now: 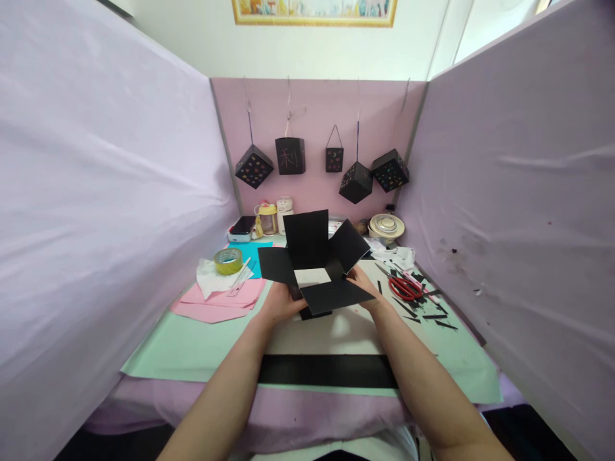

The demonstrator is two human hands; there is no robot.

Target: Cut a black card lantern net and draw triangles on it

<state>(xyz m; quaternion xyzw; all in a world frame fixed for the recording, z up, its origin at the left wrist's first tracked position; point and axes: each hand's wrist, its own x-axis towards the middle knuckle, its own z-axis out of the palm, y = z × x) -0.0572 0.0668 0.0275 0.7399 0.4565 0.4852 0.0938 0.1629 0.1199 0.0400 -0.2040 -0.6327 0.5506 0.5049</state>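
Between my two hands is a black paper box (307, 240) with its flaps spread outward. A white patch (312, 276) shows inside it. My left hand (279, 303) grips the box's near left side, its thumb under the front flap. On the right side, my right hand (364, 286) holds the box, with part of its fingers hidden behind the flaps. Beneath the box lies a white board (331, 336), and a black strip (329, 371) runs along its near edge.
Red-handled scissors (406, 288) lie among black paper scraps (435, 316) at right. Pink paper sheets (211, 310), a tape roll (228, 261) and a ruler (239, 282) sit at left. Several decorated black boxes (290, 156) hang at the back. Cloth-covered panels (519, 192) flank the table.
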